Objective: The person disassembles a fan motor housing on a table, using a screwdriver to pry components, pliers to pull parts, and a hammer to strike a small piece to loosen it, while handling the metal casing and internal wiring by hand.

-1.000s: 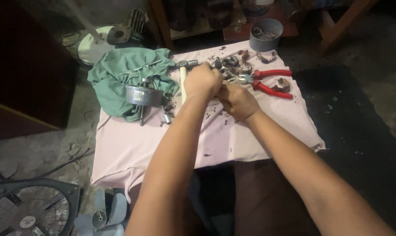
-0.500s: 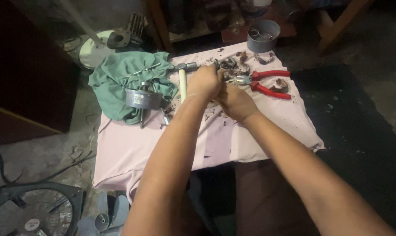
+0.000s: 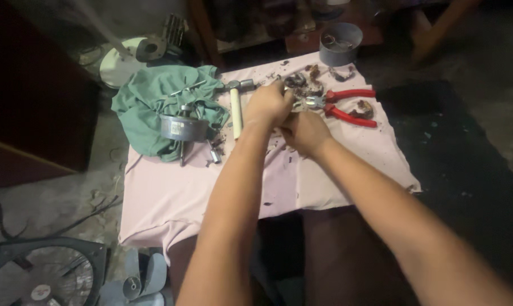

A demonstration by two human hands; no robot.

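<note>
Head view: grey cup (image 3: 340,44), top centre, holds small metal pieces. Left hand (image 3: 269,103) and right hand (image 3: 305,131) are closed together on a small part, hidden, mid-frame, beside red pliers (image 3: 347,105) on pink cloth (image 3: 171,192).

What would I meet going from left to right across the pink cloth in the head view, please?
Green rag → round metal motor → wooden-handled hammer → left hand → right hand → red-handled pliers, all on the pink cloth.
</note>
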